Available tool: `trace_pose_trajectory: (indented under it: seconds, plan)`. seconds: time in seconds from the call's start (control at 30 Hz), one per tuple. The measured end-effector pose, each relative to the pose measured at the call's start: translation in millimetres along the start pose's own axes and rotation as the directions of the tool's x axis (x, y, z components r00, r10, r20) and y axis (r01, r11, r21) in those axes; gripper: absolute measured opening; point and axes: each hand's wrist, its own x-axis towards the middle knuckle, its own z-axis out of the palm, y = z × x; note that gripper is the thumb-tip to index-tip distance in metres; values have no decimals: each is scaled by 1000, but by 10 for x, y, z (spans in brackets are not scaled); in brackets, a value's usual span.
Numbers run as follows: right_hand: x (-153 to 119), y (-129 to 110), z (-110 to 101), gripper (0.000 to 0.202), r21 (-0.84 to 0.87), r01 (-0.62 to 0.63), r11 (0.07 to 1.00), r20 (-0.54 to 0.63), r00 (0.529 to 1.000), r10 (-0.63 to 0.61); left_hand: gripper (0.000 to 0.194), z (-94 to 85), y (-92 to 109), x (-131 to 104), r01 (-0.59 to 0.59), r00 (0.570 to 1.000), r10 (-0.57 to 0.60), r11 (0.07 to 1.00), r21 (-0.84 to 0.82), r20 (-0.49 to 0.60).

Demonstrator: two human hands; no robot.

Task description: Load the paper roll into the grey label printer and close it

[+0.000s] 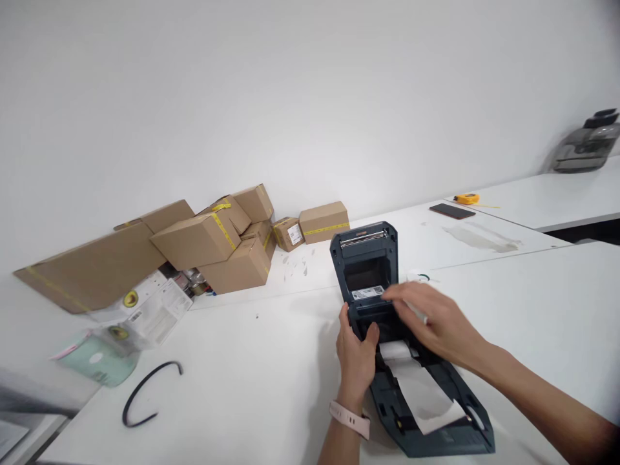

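Note:
A dark label printer (pixel 387 420) stands on the white table with its lid (pixel 364 258) raised. A roll of white paper (pixel 396 351) sits inside, and a loose strip (pixel 426 394) runs from it toward the printer's near end. My left hand (pixel 357 352) grips the printer's left side, the thumb over the inner edge and the fingers outside. My right hand (pixel 436 320) reaches over the right side with its fingers stretched toward the lid's lower edge, close to a white sticker (pixel 368 292). Whether those fingertips touch the lid is hard to see.
Cardboard boxes (pixel 237 265) are piled at the back left beside a green pouch (pixel 99 358). A black curved strip (pixel 140 387) lies at the left. Farther right are a phone (pixel 452 211), a yellow tape measure (pixel 466 199) and a dark jug (pixel 584 145).

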Motion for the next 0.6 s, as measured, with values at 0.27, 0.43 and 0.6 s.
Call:
trace_pose_trajectory:
  seconds: [0.27, 0.43, 0.6]
  plan:
    - [-386, 27, 361, 26, -165, 449, 878, 914, 404, -35, 70, 20, -4, 20, 32, 1000, -31, 996, 84, -2]
    - [-332, -53, 397, 27, -105, 414, 904, 934, 353, -53, 74, -43, -139, 101, 27, 996, -23, 999, -44, 88]
    - [-162, -130, 268, 26, -9, 272, 962, 959, 273, -68, 69, -25, -174, 83, -5, 1000, 4, 1000, 17, 31]
